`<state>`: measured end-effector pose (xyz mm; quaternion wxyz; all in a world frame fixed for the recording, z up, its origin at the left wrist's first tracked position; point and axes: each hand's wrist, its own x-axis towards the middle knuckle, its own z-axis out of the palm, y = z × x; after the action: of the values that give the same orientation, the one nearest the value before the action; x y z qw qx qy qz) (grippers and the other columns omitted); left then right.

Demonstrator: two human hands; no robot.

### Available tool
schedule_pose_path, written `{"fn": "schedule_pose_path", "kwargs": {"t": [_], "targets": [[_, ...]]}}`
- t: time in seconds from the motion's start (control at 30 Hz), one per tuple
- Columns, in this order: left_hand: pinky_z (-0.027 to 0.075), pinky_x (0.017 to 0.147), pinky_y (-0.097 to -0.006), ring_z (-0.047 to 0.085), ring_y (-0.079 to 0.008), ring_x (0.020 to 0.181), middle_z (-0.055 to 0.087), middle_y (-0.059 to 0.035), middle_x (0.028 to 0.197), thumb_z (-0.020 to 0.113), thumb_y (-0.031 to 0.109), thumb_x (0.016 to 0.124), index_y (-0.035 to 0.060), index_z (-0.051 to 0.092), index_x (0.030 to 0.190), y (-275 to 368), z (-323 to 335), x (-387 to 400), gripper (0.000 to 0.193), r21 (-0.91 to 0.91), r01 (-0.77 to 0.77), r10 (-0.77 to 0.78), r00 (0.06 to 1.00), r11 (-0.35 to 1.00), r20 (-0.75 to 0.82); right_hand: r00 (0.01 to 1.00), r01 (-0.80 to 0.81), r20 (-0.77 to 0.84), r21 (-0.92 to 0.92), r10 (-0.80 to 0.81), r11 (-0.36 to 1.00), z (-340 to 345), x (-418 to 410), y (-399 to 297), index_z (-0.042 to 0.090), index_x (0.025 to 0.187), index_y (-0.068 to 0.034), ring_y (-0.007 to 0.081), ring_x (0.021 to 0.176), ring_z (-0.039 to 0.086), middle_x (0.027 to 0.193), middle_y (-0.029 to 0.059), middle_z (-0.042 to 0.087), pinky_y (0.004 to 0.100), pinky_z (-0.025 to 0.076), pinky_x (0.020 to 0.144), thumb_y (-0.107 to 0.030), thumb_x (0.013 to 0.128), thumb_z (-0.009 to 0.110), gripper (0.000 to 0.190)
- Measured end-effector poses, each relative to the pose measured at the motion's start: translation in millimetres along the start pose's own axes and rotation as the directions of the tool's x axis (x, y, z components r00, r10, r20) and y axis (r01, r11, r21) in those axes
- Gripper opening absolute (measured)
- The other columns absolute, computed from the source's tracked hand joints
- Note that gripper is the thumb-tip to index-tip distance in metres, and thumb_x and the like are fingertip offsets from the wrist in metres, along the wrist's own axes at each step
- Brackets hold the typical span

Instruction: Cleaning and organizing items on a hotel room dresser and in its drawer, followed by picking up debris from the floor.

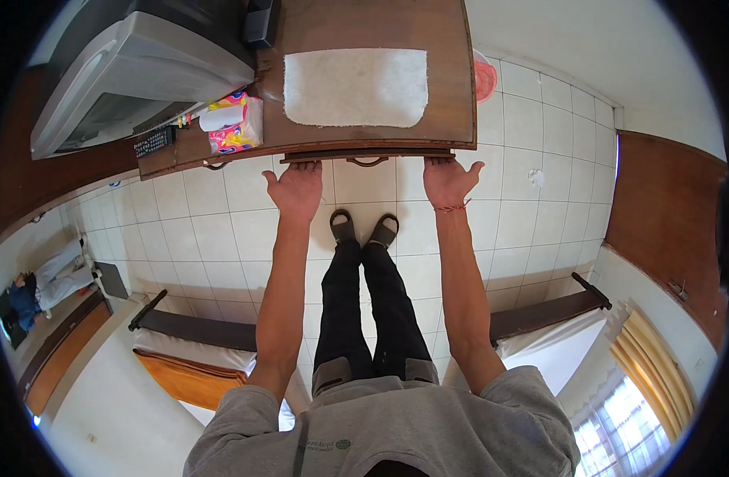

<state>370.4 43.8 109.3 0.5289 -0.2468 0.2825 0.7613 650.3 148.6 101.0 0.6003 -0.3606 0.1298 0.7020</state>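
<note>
A wooden drawer front [334, 156] with a curved handle [367, 161] protrudes slightly at the edge of a brown wooden desk [352, 30]. My left hand [296, 188], palm up, has its fingertips under the left end of this drawer front. Under its right end are the fingertips of my right hand [451, 180], also palm up, with a red string bracelet at the wrist. Both thumbs point outward, and the ends of the fingers are hidden below the wood. A white cloth mat [355, 87] lies flat on the desktop beyond the drawer.
On the desk's left stand a grey CRT television [156, 65], a remote control [154, 142], a colourful tissue pack [236, 128] and a dark tray [261, 22]. A pink basin [485, 77] is on the tiled floor at right. Two beds lie behind me; another person reclines at far left.
</note>
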Motion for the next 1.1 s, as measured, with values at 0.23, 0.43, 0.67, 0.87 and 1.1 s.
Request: {"fn": "schedule_pose_path", "kwargs": {"t": [0.23,0.43,0.67,0.87,1.1], "targets": [[0.025,0.134,-0.0497,0.037,-0.0356,0.149,0.044,-0.0211,0.153,0.03,0.076,0.107,-0.013,0.032,0.154,7.3,9.5,-1.8,0.1,0.024,0.042,-0.045,0.992,0.999,0.116,0.994,-0.032,0.105,0.042,0.028,0.999,21.9,-11.9,-3.0,0.016,0.161,0.015,0.0327,0.15,0.036,0.16,0.0202,0.035,0.0449,0.023,0.135,-0.081,0.104,0.032,0.113],[0.026,0.133,-0.0509,0.029,-0.0317,0.16,0.039,-0.0209,0.166,0.037,0.064,0.112,-0.0099,0.034,0.159,17.4,-0.8,-28.8,0.088,0.244,0.049,-0.094,0.979,0.968,0.18,0.997,-0.044,0.067,-0.036,0.046,0.998,22.0,-22.5,-3.6,0.023,0.157,0.015,0.0338,0.149,0.038,0.159,0.0225,0.035,0.0467,0.026,0.135,-0.071,0.109,0.034,0.099],[0.043,0.121,-0.0466,0.052,-0.0315,0.148,0.06,-0.0204,0.153,0.05,0.025,0.113,-0.0039,0.058,0.148,30.3,37.5,-79.8,0.045,0.908,-0.411,0.041,0.912,0.08,0.409,0.976,0.143,0.216,-0.713,0.021,0.686,54.4,-99.5,26.5,0.06,0.142,0.001,0.0307,0.126,0.062,0.136,0.0164,0.064,0.0428,0.051,0.107,-0.031,0.112,0.054,0.044],[0.029,0.126,-0.0581,0.03,-0.0481,0.158,0.035,-0.0229,0.17,0.057,0.025,0.11,0.0082,0.051,0.158,-4.4,104.5,-6.1,0.051,0.296,-0.643,-0.115,0.516,-0.706,0.849,0.41,0.764,0.91,-0.303,0.066,-0.57,115.5,-26.7,69.7,0.055,0.156,-0.011,0.0484,0.149,0.044,0.16,0.0275,0.048,0.0556,0.038,0.123,-0.033,0.112,0.05,0.049],[0.013,0.132,-0.0603,0.014,-0.0475,0.164,0.019,-0.0156,0.179,0.051,0.039,0.111,0.0279,0.038,0.169,-20.0,111.0,62.6,0.061,0.127,-0.453,-0.224,0.643,-0.882,0.732,0.622,0.544,0.744,-0.186,0.245,-0.818,107.1,33.0,81.1,0.039,0.168,-0.03,0.0443,0.164,0.017,0.18,0.0139,0.02,0.0616,0.016,0.131,-0.042,0.112,0.048,0.059]]}}
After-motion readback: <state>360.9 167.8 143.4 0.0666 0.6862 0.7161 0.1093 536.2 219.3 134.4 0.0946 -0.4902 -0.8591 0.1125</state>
